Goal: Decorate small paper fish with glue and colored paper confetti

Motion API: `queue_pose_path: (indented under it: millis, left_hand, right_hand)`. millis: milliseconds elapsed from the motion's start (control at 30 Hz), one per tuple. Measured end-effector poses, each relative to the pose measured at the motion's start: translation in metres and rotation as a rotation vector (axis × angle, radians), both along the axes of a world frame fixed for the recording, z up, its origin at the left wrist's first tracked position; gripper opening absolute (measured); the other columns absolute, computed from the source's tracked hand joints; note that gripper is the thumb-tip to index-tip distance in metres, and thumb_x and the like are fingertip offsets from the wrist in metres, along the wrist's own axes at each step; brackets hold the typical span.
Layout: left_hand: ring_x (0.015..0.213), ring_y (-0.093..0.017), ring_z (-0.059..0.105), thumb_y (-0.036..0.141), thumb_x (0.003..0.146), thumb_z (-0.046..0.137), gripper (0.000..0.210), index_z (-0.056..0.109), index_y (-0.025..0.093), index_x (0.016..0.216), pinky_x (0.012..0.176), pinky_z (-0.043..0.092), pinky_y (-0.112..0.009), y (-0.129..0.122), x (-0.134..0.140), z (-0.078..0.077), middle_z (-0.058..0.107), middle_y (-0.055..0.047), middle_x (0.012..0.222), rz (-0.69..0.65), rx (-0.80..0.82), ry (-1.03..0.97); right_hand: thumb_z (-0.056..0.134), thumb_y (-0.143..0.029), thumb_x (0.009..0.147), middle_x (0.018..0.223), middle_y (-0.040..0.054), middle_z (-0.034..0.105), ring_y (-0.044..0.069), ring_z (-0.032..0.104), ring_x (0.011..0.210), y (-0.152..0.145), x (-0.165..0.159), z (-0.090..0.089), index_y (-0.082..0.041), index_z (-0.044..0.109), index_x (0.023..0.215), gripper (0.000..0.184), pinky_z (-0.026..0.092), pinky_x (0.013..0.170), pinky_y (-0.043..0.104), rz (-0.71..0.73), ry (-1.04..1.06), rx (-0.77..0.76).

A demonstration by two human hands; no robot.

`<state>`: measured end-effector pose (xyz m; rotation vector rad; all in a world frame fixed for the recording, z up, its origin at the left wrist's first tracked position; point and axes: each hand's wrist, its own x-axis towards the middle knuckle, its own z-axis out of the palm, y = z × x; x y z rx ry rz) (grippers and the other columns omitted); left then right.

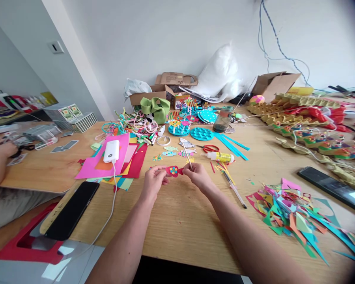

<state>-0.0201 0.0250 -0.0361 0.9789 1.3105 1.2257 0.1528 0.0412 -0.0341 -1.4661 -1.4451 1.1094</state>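
Observation:
Pinched in the fingers of my left hand (154, 180) is a small red paper fish (173, 170) with yellow and blue dots. My right hand (198, 176) closes around a thin pale stick (186, 152) pointing up and away, and its fingertips meet the fish's tail end. Whether they also grip the tail I cannot tell. Just beyond my hands lie several decorated paper fish (169, 154). Red-handled pliers or scissors (210, 148), a yellow-labelled glue bottle (223, 157) and a clear pen (235, 189) are near my right hand.
Paper scraps (296, 213) and a dark phone (334, 187) lie right; egg cartons (310, 138) stand behind. Left are coloured sheets (88, 167), a cabled white power bank (111, 151) and a black phone (72, 211). A glass jar (223, 120) stands behind. Another person's hand (4, 152) is far left.

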Motion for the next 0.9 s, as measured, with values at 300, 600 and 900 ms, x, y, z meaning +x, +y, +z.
queue_pose_path:
  millis: [300,600,900]
  left_hand:
    - [0.048,-0.011,0.064,0.027,0.07,0.065,0.041,0.058,0.014,0.109,0.046,0.049,-0.02,0.002,-0.004,-0.005,0.074,-0.007,0.088,0.037,0.059,0.034]
    - [0.07,-0.019,0.07,0.022,0.078,0.059,0.011,0.067,0.018,0.084,0.068,0.055,-0.029,0.002,-0.003,-0.014,0.073,-0.006,0.077,-0.071,0.21,0.318]
    - [0.122,-0.028,0.048,0.001,0.071,0.056,0.048,0.071,0.023,0.111,0.111,0.034,-0.047,-0.012,0.007,-0.016,0.065,-0.009,0.117,-0.331,0.489,0.927]
  right_hand:
    - [0.057,-0.018,0.074,0.065,0.0055,0.066,0.017,0.057,0.062,0.005,0.012,-0.002,-0.017,0.065,0.065,0.012,0.031,0.054,0.025,-0.039,-0.551,-0.03]
    - [0.042,-0.025,0.091,0.074,0.0099,0.071,0.019,0.061,0.065,0.004,0.017,0.006,-0.017,0.068,0.079,0.03,0.03,0.056,0.026,-0.273,-0.745,0.083]
    - [0.048,-0.018,0.083,0.081,0.0075,0.075,0.021,0.066,0.074,0.005,0.027,0.006,-0.02,0.074,0.099,0.03,0.036,0.062,0.027,-0.109,-0.783,0.103]
